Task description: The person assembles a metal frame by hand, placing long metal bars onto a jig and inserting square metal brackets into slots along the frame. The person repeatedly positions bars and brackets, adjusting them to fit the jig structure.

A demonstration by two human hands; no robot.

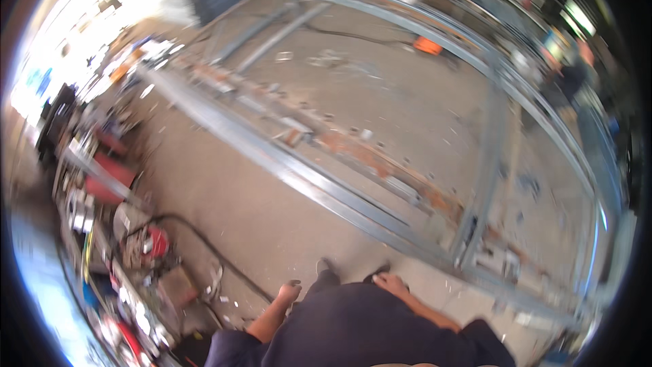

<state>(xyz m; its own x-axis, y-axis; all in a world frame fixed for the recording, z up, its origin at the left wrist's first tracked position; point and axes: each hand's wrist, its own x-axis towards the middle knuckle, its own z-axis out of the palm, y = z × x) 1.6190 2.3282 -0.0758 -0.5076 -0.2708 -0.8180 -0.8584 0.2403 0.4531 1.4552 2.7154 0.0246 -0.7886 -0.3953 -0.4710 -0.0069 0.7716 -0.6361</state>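
My left hand (290, 291) hangs beside my body, its fingers curled in, with a small dark patch at its tip. Whether it holds anything I cannot make out. My right hand (392, 283) is low in front of my right side, also with curled fingers, and blur hides what may be in it. Neither hand touches the large grey metal frame (485, 143) on the floor ahead. Nearest to my right hand is the frame's near rail (353, 216), made of long shiny bars. A dark cable (224, 258) runs along the floor left of my left hand.
Inside the frame lies a rusty beam (346, 146) with small blocks on it. An orange object (428, 45) is at the far side. Cluttered shelving with a red container (157, 241) stands at the left. Another person (574, 81) is at the far right.
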